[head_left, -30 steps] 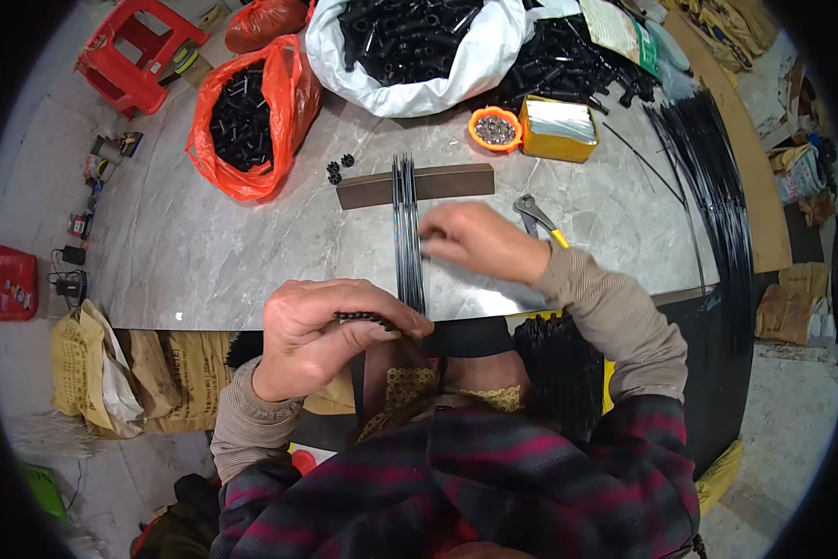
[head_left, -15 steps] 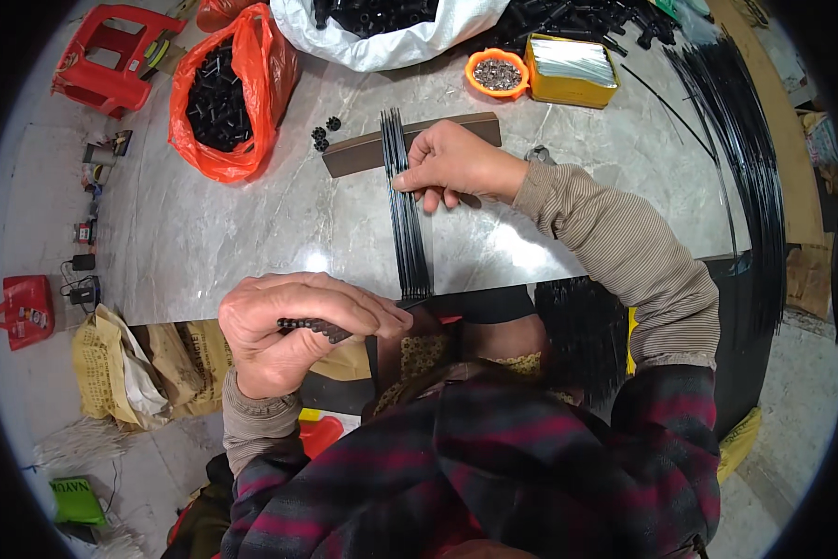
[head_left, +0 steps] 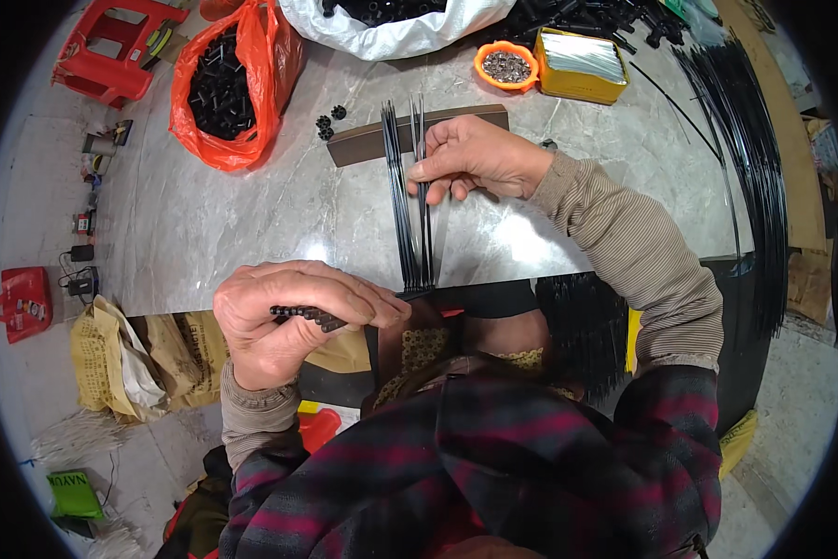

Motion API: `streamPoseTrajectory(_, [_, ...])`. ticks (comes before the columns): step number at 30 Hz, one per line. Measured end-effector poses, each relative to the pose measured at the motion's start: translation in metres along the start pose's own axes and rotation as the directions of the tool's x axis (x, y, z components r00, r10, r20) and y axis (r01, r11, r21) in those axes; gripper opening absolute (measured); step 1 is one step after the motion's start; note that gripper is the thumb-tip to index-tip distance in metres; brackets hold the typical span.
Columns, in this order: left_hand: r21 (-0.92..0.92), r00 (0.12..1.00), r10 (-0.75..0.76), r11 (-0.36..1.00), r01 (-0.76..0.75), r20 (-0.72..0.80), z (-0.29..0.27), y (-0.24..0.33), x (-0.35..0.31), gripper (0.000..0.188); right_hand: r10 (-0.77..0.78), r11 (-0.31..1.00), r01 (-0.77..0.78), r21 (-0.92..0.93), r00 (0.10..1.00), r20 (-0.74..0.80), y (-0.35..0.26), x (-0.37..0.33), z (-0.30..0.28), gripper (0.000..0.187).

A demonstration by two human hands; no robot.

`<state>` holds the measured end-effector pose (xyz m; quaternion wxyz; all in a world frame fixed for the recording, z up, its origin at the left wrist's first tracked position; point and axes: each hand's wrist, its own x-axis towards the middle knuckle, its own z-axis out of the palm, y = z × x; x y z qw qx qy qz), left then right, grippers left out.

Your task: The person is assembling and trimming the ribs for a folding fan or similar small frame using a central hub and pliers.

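Note:
A bundle of thin black rods [head_left: 396,200] runs from the table's near edge up across a long brown block [head_left: 354,147]. With thumb and fingers closed, my right hand [head_left: 484,156] pinches a few black rods [head_left: 425,228], which stand a little apart to the right of the bundle. My left hand [head_left: 293,312] is curled at the near edge around a dark, knobbly black piece [head_left: 309,316] that sticks out between thumb and fingers. Its fingertips come close to the rods' lower ends. Most of that piece is hidden by the hand.
Two small black toothed parts [head_left: 325,129] lie left of the block. Farther back are a red bag [head_left: 268,98] of black tubes, a white sack [head_left: 381,45], an orange bowl [head_left: 506,67] of small metal pieces and a yellow box [head_left: 582,86]. Long black rods [head_left: 749,140] hang along the right edge.
My right hand has moved slightly right, drawing a few rods away from the bundle, so a gap now shows. My left hand stays nearly in place.

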<state>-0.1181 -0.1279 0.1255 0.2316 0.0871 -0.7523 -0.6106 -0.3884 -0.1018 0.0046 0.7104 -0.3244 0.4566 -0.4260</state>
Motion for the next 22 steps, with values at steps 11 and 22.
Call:
streamPoseTrajectory(11, [0.026, 1.0, -0.014, 1.0, 0.014, 0.006, -0.002, 0.002, 0.0, 0.023, -0.05, 0.997, 0.043, 0.066, 0.992, 0.116, 0.002, -0.007, -0.002, 0.037])
streamPoseTrajectory(22, [-0.025, 0.999, -0.029, 0.999, 0.029, -0.019, 0.001, 0.001, 0.002, 0.016, -0.075, 0.996, 0.076, 0.052, 0.997, -0.029, 0.009, -0.009, 0.001, 0.028])
